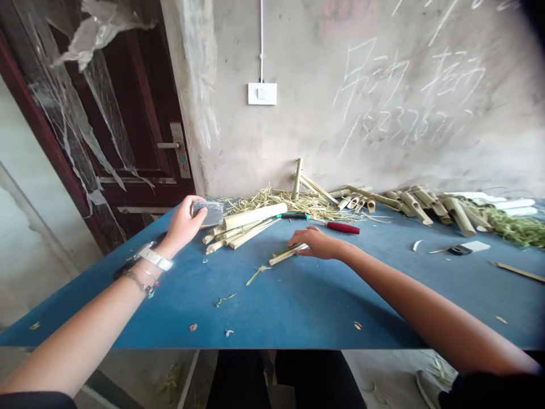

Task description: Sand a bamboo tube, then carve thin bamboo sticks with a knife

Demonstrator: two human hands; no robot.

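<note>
My left hand point(186, 220) grips a flat grey rectangular block point(212, 214) at the table's far left; its exact kind I cannot make out. Just right of it lies a stack of split bamboo lengths point(244, 227), pale on their cut faces. Near the middle of the table, my right hand point(317, 243) has its fingers closed over a few short bamboo strips point(283, 255), whose left ends stick out. Behind that hand is a red-handled tool point(343, 228), and a tool with a black and green handle point(293, 216) lies beside the bamboo stack.
Bamboo shavings point(264, 200) heap against the wall around an upright bamboo piece point(297, 179). Cut bamboo tubes point(415, 207) line the back right, beside green shavings point(519, 224). A knife with a black handle part point(460, 250) lies at right on the blue table point(272, 312).
</note>
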